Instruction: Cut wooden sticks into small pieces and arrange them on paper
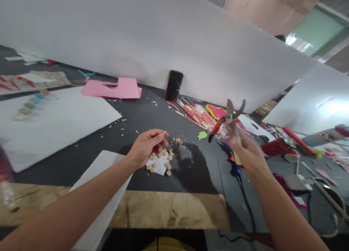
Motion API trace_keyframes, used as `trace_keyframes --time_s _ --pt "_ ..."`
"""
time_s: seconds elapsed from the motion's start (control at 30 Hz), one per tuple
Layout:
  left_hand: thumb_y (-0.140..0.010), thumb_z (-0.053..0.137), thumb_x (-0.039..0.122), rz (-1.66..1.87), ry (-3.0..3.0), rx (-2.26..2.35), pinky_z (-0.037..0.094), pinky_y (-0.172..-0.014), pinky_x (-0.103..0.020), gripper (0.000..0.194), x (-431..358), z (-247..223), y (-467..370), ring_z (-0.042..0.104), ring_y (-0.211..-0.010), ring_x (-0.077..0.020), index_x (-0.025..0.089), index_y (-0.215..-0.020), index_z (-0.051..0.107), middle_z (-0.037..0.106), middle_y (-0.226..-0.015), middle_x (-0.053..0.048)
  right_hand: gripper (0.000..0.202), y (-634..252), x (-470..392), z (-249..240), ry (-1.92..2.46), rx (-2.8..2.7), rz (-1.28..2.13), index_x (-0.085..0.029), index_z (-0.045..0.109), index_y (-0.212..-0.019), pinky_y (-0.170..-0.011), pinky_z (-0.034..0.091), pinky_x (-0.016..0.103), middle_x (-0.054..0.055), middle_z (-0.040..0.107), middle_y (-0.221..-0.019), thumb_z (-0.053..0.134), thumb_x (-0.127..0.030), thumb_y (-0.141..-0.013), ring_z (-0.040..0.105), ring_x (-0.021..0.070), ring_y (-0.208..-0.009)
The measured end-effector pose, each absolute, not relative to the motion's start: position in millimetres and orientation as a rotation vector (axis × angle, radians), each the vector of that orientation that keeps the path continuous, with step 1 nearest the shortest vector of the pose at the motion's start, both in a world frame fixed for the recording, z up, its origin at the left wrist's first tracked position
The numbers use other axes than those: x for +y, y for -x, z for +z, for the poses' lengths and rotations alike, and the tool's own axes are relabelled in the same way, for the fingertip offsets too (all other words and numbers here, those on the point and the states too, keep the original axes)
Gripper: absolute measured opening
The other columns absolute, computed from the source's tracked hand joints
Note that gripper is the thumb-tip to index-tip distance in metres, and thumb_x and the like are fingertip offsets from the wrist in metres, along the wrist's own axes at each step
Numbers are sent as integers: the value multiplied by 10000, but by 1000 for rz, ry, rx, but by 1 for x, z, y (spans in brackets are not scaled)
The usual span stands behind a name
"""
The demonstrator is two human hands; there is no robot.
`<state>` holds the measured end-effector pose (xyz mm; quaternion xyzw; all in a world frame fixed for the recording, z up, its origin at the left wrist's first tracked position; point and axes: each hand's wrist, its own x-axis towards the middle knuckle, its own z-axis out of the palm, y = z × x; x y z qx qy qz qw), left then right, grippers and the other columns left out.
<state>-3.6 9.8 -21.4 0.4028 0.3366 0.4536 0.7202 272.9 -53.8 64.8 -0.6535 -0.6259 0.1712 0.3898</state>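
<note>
A large white flat sheet (68, 120) lies at the left of the dark worktop (131, 114), with a cut piece of pink paper (128, 89) over its far corner. The left hand (151, 143) is closed in a pinch; whether anything tiny sits between its fingertips I cannot tell. Just below it, beige flower-shaped clusters (167, 166) stand around a small piece of white paper (159, 168). Loose beige bits (177, 141) lie right of them, then a light-green paper cutout (202, 135). The right hand (247, 151) grips metal shears with a red handle (229, 114), blades spread and pointing up.
</note>
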Motion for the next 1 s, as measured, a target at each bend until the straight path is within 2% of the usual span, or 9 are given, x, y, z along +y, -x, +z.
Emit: trace_keyframes --time_s 0.07,0.17,0.33,0.43,0.6,0.7,0.83,0.9,1.0 --pt "-769 634 349 1002 -900 738 333 -367 -120 216 10 -21 4 471 -393 -29 147 -845 622 630 -610 7 457 -264 -63 64 1491 -1480 639 -274 498 -1160 -853 424 389 69 524 -1237 581 -439 -742 542 231 -1035" --pt "-776 620 355 1002 -910 736 341 -366 -122 217 10 -21 3 469 -386 -27 148 -842 616 628 -615 9 425 -250 -69 60 1147 -1345 897 -340 490 -1146 -921 372 464 47 448 -1325 583 -385 -734 472 262 -1150" --pt "-776 604 389 979 -917 746 339 -355 -129 247 9 -20 -1 468 -376 -33 158 -864 607 627 -620 10 287 -247 -57 47 1160 -1501 960 -339 490 -980 -884 366 536 49 440 -1313 505 -483 -732 439 307 -1181" --pt "-776 601 392 972 -914 748 322 -340 -130 252 10 -19 -2 471 -373 -37 158 -870 604 631 -624 6 340 -253 -44 30 1258 -1496 968 -311 475 -915 -845 374 564 95 503 -1221 493 -562 -686 459 348 -1148" --pt "-784 602 374 952 -870 750 342 -346 -133 234 11 -20 -3 473 -371 -35 156 -870 596 628 -623 9 298 -255 -35 6 1008 -1316 1207 -295 428 -758 -820 415 518 48 528 -1185 522 -562 -665 518 315 -1075" --pt "-790 603 355 926 -850 740 360 -354 -132 222 10 -21 -4 498 -391 -39 157 -890 590 630 -648 5 277 -255 -40 1 1101 -1260 1267 -295 450 -825 -802 452 478 63 497 -1249 537 -526 -698 540 298 -1057" --pt "-794 601 348 899 -837 723 384 -357 -135 216 9 -21 -5 534 -420 -53 162 -903 585 638 -681 -5 299 -252 -46 0 1327 -1432 1182 -293 505 -1048 -816 476 429 90 527 -1229 543 -377 -764 580 264 -1009" --pt "-791 604 351 899 -828 730 389 -353 -135 215 9 -21 -5 535 -415 -54 159 -885 583 640 -678 -8 275 -247 -46 0 1484 -1636 956 -260 551 -1042 -854 468 392 96 537 -1206 526 -292 -770 549 254 -1066" --pt "-783 614 355 904 -816 754 395 -348 -136 217 10 -19 -5 528 -401 -52 152 -853 579 642 -669 -12 280 -239 -45 -1 1560 -1921 580 -238 592 -1000 -855 476 307 99 462 -1272 476 -195 -749 502 221 -1132"
